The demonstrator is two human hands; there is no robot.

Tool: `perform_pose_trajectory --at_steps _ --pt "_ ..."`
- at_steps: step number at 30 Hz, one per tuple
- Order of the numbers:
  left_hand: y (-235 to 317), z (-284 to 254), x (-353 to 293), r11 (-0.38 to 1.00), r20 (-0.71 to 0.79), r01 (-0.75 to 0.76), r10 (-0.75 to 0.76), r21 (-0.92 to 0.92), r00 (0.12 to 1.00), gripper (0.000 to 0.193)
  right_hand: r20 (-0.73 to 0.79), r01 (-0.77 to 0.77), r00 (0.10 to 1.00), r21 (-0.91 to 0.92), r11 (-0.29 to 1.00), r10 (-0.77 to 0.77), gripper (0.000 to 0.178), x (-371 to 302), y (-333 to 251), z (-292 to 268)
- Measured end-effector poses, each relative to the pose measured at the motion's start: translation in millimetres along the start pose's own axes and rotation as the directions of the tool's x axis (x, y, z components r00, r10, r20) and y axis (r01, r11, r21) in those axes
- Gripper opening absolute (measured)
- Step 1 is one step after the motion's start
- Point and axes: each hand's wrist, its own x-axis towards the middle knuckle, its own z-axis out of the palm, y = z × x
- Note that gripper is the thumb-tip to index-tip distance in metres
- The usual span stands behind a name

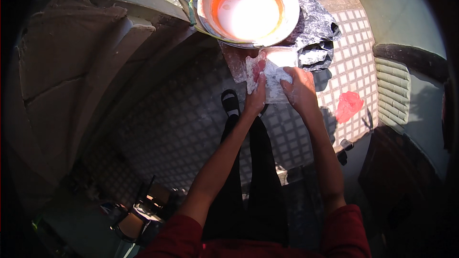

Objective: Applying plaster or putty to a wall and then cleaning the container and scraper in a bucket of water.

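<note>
A crumpled, see-through plastic bag (276, 77) dusted with white powder is stretched between my two hands, just below the basin. My left hand (256, 94) grips its left side with the thumb pointing up. On the other side my right hand (301, 88) pinches the bag, fingers closed and whitened with powder. Beyond both hands is a wide round basin (204, 8), orange on the inner wall, with bright white contents; glare hides whether these are powder or liquid.
Black crumpled plastic sheeting (319, 24) lies right of the basin. A red plastic bag (350, 106) rests on the tiled floor (356, 74). My sandalled foot (230, 101) stands below my hands. Curved-looking brown panels (62, 67) rise at left; a chair (131, 225) is lower left.
</note>
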Motion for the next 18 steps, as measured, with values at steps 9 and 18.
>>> perform_pose_trajectory --at_steps 9,18 --pt "-2 -6 -9 0.999 -0.021 0.016 -0.017 -0.052 1.000 0.059 -0.045 0.225 0.974 0.090 0.970 -0.221 0.039 -8 -10 1" --pt "8 -20 -32 0.990 -0.069 -0.002 -0.008 -0.139 0.998 0.051 -0.038 0.112 0.993 -0.058 0.992 -0.114 0.030 -22 -53 -6"
